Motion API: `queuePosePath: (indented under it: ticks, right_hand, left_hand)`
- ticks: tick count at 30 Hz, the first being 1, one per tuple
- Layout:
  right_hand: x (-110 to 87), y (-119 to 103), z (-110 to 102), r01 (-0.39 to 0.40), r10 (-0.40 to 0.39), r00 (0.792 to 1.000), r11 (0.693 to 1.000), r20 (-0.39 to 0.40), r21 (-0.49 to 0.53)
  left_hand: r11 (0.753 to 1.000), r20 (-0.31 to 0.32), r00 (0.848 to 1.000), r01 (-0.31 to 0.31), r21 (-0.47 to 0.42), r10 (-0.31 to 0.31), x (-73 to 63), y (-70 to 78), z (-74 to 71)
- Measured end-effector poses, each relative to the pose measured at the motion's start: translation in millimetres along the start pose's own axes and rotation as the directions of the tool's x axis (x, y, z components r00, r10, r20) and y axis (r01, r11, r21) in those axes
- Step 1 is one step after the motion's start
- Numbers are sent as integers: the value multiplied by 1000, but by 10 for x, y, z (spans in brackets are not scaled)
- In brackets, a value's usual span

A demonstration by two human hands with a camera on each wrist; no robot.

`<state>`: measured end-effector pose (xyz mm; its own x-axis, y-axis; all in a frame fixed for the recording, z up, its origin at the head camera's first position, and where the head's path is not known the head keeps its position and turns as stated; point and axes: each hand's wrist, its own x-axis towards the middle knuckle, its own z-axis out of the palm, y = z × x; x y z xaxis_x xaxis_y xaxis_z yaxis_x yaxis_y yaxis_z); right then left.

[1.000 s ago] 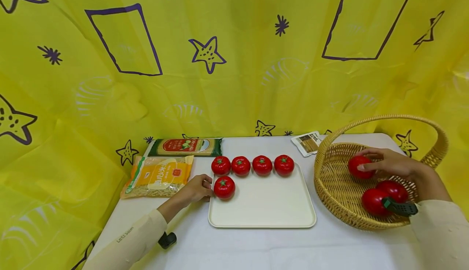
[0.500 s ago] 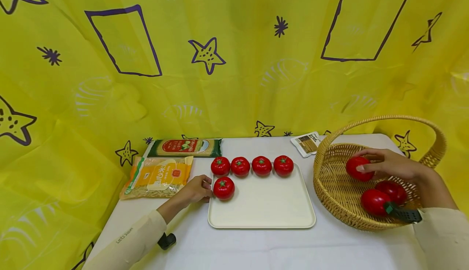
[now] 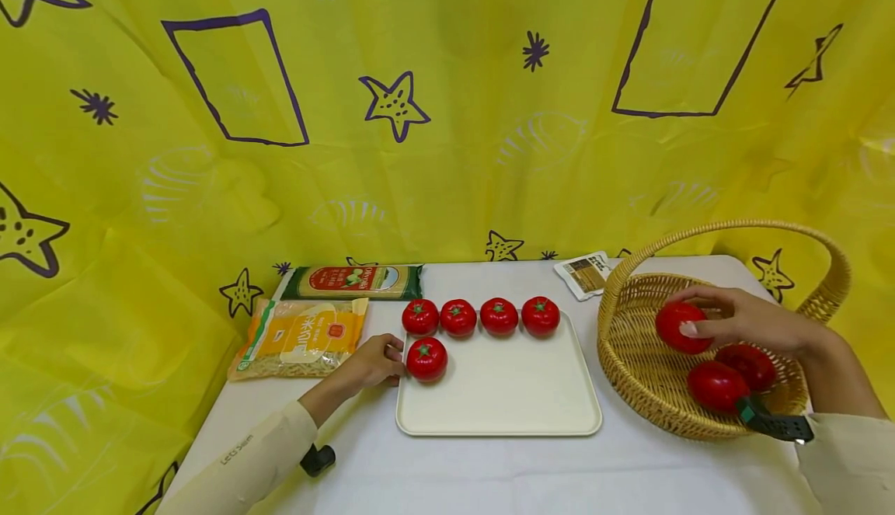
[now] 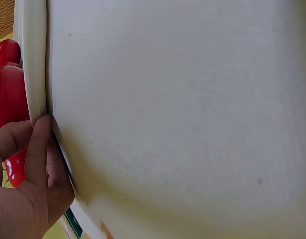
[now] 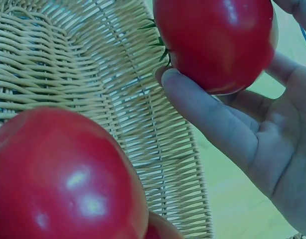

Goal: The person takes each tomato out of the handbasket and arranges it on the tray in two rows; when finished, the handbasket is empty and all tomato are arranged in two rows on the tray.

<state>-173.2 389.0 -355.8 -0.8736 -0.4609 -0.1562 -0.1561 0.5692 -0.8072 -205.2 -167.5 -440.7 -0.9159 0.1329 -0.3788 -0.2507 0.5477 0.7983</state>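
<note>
My left hand pinches the left rim of a cream tray; in the left wrist view thumb and fingers meet at that rim. Several red tomatoes stand in a row along the tray's back edge. One more tomato sits in front of the row's left end, beside my left hand. My right hand holds a tomato within the wicker basket, its green stem showing in the right wrist view. Two other tomatoes lie below that hand in the basket.
The basket's tall arched handle rises over the right forearm. A yellow bag of pasta and a green-ended packet lie left of the tray. A small white pouch rests behind, near the basket. A yellow curtain hangs behind the table.
My right hand has shifted slightly left with the tomato in its grip. The left hand and the tray have stayed where they were.
</note>
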Motion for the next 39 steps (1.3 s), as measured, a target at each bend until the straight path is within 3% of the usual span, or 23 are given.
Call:
queuePosePath:
  ticks: [8, 18, 23, 30, 39]
  right_hand:
    - [-46, -43, 89, 36, -37, 999, 999, -9, -12]
    - [-69, -135, 128, 75, -85, 991, 993, 106, 96]
    - [-71, -188, 180, 122, -135, 985, 985, 108, 120]
    - [-69, -277, 275, 141, -148, 984, 987, 95, 76]
    - [-54, -349, 373, 203, -222, 964, 970, 147, 135]
  left_hand:
    - [1000, 1, 1000, 4, 13, -4, 14, -9, 3]
    - [1000, 2, 1000, 7, 23, -7, -1, 17, -7]
    - [1000, -1, 1000, 7, 19, -7, -11, 18, -4]
    - [999, -8, 1000, 12, 31, -12, -4, 6, 2]
    - [1000, -12, 1000, 16, 10, -16, 14, -6, 11]
